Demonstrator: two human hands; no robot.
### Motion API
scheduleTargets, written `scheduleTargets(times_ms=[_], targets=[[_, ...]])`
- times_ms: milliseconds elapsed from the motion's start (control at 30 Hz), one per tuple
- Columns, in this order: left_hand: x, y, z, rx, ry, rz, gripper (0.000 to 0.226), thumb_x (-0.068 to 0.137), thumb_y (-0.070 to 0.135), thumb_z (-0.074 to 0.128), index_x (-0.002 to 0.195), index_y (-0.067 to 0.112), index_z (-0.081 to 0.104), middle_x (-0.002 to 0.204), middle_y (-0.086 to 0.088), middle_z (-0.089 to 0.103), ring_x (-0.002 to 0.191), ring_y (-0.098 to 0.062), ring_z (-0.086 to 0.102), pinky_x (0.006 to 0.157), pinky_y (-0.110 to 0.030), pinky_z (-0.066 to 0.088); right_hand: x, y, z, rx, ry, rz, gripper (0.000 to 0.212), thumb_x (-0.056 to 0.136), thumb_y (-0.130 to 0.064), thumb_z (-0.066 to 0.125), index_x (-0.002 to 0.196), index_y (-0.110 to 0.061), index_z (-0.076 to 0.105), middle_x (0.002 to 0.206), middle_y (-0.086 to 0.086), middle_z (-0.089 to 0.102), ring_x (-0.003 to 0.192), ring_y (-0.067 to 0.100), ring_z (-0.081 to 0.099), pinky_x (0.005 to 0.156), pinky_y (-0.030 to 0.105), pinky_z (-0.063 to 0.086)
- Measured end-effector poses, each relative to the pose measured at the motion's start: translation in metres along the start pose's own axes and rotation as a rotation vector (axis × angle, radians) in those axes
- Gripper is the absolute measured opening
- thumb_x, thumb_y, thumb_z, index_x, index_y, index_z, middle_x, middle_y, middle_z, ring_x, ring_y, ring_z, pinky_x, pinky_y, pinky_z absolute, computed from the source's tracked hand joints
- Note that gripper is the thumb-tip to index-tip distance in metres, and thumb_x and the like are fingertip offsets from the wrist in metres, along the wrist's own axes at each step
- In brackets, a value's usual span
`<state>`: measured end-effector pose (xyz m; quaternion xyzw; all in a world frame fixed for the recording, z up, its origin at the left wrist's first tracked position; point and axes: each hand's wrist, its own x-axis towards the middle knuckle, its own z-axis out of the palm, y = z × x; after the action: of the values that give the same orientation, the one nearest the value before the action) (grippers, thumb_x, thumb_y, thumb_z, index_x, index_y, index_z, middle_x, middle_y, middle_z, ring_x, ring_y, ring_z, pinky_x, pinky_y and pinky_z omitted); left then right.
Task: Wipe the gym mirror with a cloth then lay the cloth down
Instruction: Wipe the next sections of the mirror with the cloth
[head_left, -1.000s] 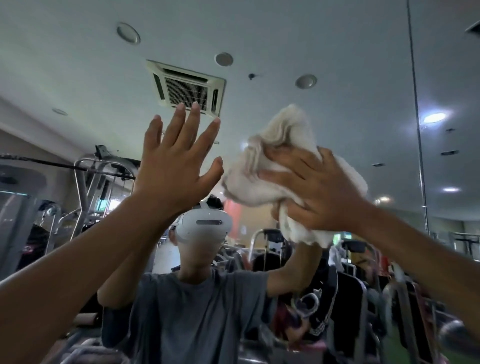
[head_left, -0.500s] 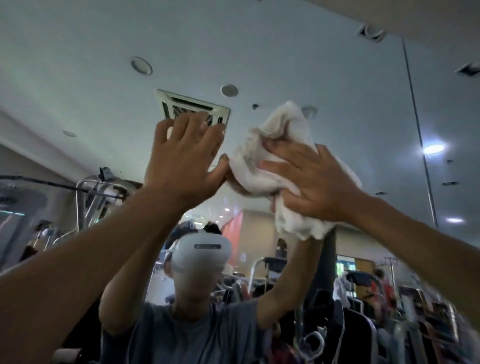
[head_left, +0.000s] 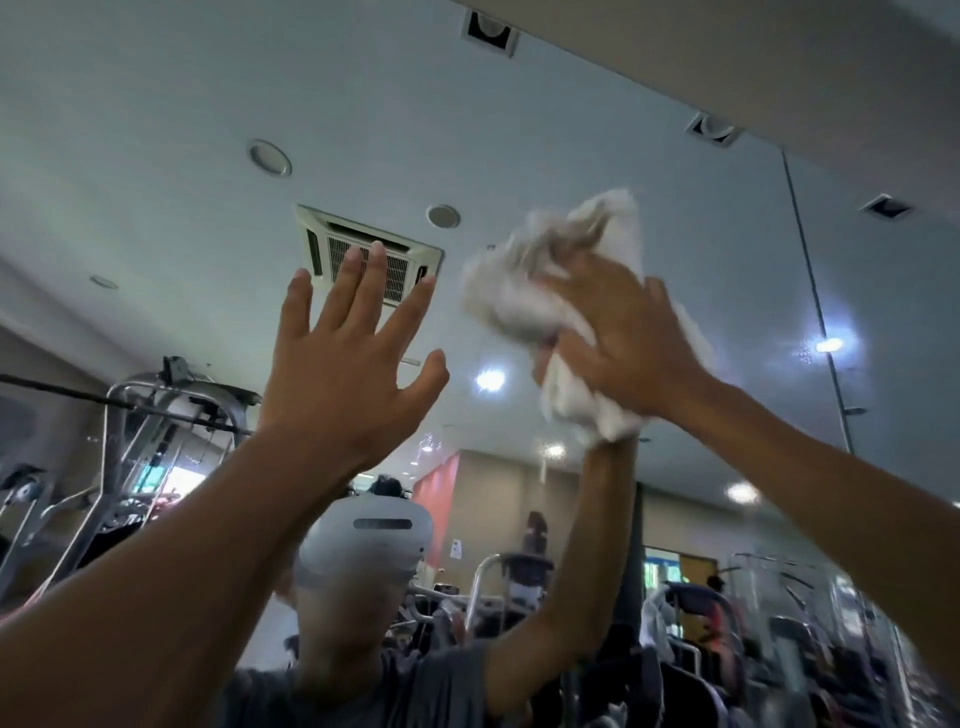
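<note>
The gym mirror fills the view in front of me and reflects the ceiling, gym machines and a person in a grey shirt with a headset. A crumpled white cloth lies against the glass high up, right of centre. My right hand covers it with fingers spread, blurred by motion, the thumb tucked round the bunched lower part. My left hand is raised to the left of the cloth, fingers straight and spread, holding nothing. It is apart from the cloth.
A vertical seam between mirror panels runs down the right side. The mirror's top edge meets a pale wall band at the upper right. Reflected weight machines stand at the left and clothing racks at the lower right.
My right hand has swept the cloth to the right and slightly up. My left hand, which touched the cloth half a second ago, has spread and come away. The view has tilted upward.
</note>
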<state>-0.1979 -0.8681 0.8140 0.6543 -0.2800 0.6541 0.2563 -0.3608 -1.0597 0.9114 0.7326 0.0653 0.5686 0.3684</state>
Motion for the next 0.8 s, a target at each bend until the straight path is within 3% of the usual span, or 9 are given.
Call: scheduleTargets(times_ms=[67, 100, 233, 300, 367, 433, 633, 700, 800], targets=[[-0.001, 0.003, 0.0, 0.0, -0.014, -0.013, 0.075, 0.09, 0.062, 0.003, 0.16, 0.036, -0.003, 0.168, -0.009, -0.011, 0.155, -0.021, -0.014, 0.123, -0.051, -0.008, -0.023, 0.023, -0.012, 0.009, -0.088, -0.223, 0.067, 0.084, -0.039, 0.039, 0.151, -0.033, 0.038, 0.16, -0.003, 0.031, 0.146, 0.015, 0.028, 0.094, 0.037, 0.031], [-0.001, 0.004, 0.001, 0.003, -0.017, -0.019, 0.076, 0.089, 0.062, 0.002, 0.16, 0.035, -0.004, 0.168, -0.01, -0.011, 0.155, -0.022, -0.014, 0.123, -0.051, -0.008, -0.025, 0.038, -0.019, 0.03, -0.079, -0.176, 0.069, 0.082, -0.038, 0.042, 0.15, -0.034, 0.037, 0.158, -0.002, 0.034, 0.143, 0.018, 0.033, 0.092, 0.036, 0.033], [0.0, 0.006, -0.001, -0.01, 0.01, -0.016, 0.075, 0.091, 0.059, 0.009, 0.161, 0.03, 0.007, 0.168, -0.014, 0.0, 0.156, -0.026, -0.004, 0.123, -0.054, -0.002, 0.037, 0.067, -0.013, -0.038, 0.111, 0.587, 0.057, 0.088, -0.04, 0.04, 0.145, -0.032, 0.04, 0.143, 0.006, 0.05, 0.129, 0.033, 0.047, 0.094, 0.049, 0.04], [-0.001, 0.005, -0.001, -0.018, 0.008, -0.015, 0.075, 0.092, 0.058, 0.01, 0.161, 0.03, 0.009, 0.168, -0.014, 0.001, 0.156, -0.026, -0.002, 0.123, -0.054, -0.001, 0.077, 0.051, 0.0, -0.079, 0.193, 0.745, 0.053, 0.093, -0.038, 0.039, 0.145, -0.026, 0.041, 0.143, 0.006, 0.051, 0.132, 0.03, 0.043, 0.101, 0.051, 0.035], [-0.001, 0.006, -0.002, -0.021, -0.007, -0.009, 0.076, 0.091, 0.06, 0.008, 0.161, 0.03, 0.007, 0.168, -0.012, 0.0, 0.156, -0.024, -0.004, 0.124, -0.052, -0.002, 0.099, 0.023, 0.007, -0.074, 0.218, 0.632, 0.05, 0.095, -0.034, 0.037, 0.143, -0.024, 0.044, 0.143, 0.005, 0.051, 0.132, 0.027, 0.043, 0.101, 0.047, 0.033], [0.001, 0.005, -0.003, -0.011, 0.003, 0.0, 0.079, 0.09, 0.061, 0.009, 0.161, 0.027, 0.011, 0.168, -0.012, 0.004, 0.156, -0.024, 0.001, 0.124, -0.052, 0.0, 0.102, -0.002, 0.009, -0.025, 0.154, 0.389, 0.051, 0.094, -0.035, 0.035, 0.144, -0.028, 0.045, 0.149, 0.0, 0.046, 0.137, 0.022, 0.039, 0.103, 0.045, 0.03], [0.001, -0.025, -0.006, 0.072, 0.091, 0.191, 0.08, 0.092, 0.058, 0.031, 0.149, 0.003, 0.043, 0.156, -0.016, 0.04, 0.146, -0.028, 0.038, 0.111, -0.044, 0.021, 0.029, 0.009, -0.008, 0.071, -0.057, -0.159, 0.071, 0.081, -0.039, 0.041, 0.152, -0.038, 0.033, 0.162, -0.006, 0.027, 0.147, 0.017, 0.027, 0.1, 0.043, 0.034], [0.0, -0.041, -0.009, 0.067, 0.102, 0.274, 0.077, 0.093, 0.056, 0.033, 0.148, 0.003, 0.045, 0.155, -0.016, 0.042, 0.145, -0.027, 0.04, 0.112, -0.04, 0.021, 0.023, 0.036, -0.016, 0.055, -0.052, 0.007, 0.069, 0.08, -0.043, 0.042, 0.148, -0.041, 0.031, 0.157, -0.001, 0.035, 0.142, 0.024, 0.035, 0.098, 0.051, 0.043], [-0.006, -0.059, -0.011, 0.04, 0.116, 0.364, 0.074, 0.095, 0.052, 0.033, 0.148, 0.001, 0.044, 0.155, -0.017, 0.041, 0.145, -0.028, 0.038, 0.117, -0.038, 0.018, 0.068, 0.052, -0.01, 0.019, 0.068, 0.649, 0.059, 0.09, -0.048, 0.041, 0.147, -0.036, 0.036, 0.15, 0.004, 0.044, 0.134, 0.032, 0.042, 0.102, 0.056, 0.04]])
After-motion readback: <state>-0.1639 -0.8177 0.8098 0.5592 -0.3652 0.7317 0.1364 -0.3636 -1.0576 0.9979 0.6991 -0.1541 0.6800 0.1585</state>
